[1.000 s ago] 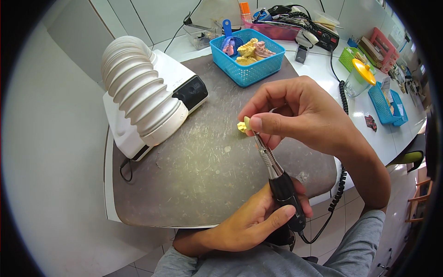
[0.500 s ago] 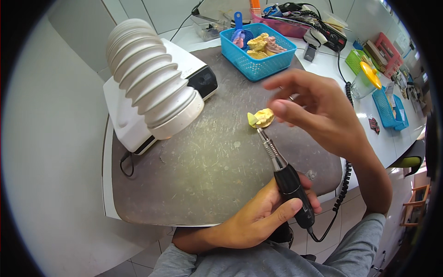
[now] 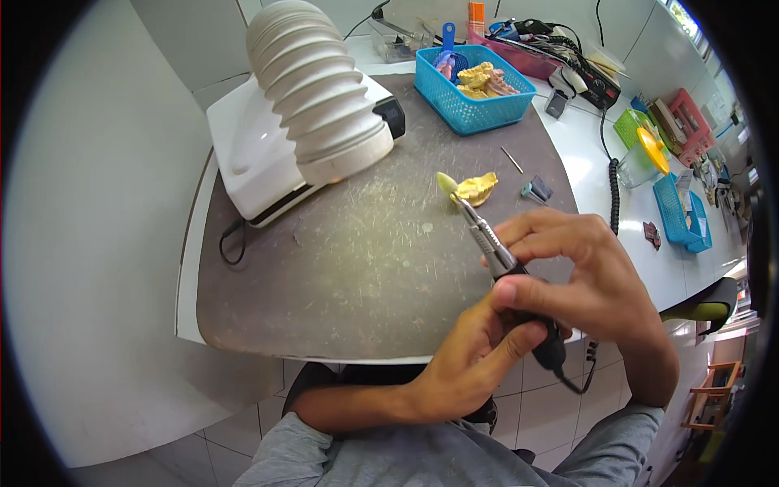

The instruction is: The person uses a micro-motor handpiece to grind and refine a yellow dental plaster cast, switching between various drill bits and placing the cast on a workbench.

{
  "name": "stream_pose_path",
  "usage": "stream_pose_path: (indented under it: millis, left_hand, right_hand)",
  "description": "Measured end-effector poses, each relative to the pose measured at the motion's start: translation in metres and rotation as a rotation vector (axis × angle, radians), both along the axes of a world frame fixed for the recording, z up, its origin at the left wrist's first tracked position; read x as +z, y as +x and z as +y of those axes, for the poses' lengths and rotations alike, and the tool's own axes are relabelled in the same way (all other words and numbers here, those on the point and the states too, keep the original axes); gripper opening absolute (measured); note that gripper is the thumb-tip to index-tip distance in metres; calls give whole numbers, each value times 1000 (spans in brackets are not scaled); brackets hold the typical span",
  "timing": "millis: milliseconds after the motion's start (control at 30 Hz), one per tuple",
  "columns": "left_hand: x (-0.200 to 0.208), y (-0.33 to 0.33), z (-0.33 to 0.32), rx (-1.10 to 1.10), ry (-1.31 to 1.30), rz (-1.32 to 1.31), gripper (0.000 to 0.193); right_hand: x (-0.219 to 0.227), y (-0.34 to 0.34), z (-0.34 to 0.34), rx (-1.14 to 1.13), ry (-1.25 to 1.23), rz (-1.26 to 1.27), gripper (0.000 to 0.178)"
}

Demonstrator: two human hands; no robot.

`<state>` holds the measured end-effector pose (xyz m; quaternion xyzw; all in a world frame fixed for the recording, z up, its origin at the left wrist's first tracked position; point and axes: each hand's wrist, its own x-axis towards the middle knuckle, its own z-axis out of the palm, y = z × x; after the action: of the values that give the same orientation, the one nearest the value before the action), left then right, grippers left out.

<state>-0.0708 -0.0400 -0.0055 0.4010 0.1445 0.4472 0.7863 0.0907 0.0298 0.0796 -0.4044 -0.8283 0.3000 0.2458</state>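
A rotary handpiece (image 3: pixel 489 245), with a silver front and black body, slants up and away from me over the mat's near right part. My left hand (image 3: pixel 458 365) wraps round its black rear from below. My right hand (image 3: pixel 596 280) grips the middle of the body, thumb on the near side and fingers beyond. At the tool's tip is a pale yellow-green cone-shaped bit (image 3: pixel 446 183). Just beyond, a yellow plaster dental cast (image 3: pixel 477 190) lies on the grey mat (image 3: pixel 349 276); whether the tip touches it I cannot tell.
A white machine (image 3: pixel 260 154) with a ribbed hose (image 3: pixel 312 81) stands at left. Behind is a blue basket (image 3: pixel 479 118) of casts. A thin metal rod (image 3: pixel 512 160) and a small grey-blue piece (image 3: pixel 537 191) lie right of the cast. A coiled cord (image 3: pixel 614 195) hangs at right.
My right hand has come down from beside the cast onto the handpiece and closed round it. The rod and small grey-blue piece now show. The whole view has shifted slightly.
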Motion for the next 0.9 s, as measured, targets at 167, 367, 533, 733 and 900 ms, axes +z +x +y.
stream_pose_path:
  millis: [167,367,533,733,900]
  left_hand:
    - [1,12,-2,-162,14,-246,41]
    - [20,16,3,-72,225,-56,36]
    - [55,13,23,110,1132,382,42]
    - [59,10,49,255,1725,413,35]
    - [38,-33,102,672,1442,972,53]
  right_hand:
    - [19,16,-16,38,-521,147,55]
    - [12,60,-114,-95,359,130,86]
    - [5,33,-165,172,-892,591,113]
    - [-49,18,-121,619,-985,1031,53]
    - [-30,10,-70,363,-824,877,31]
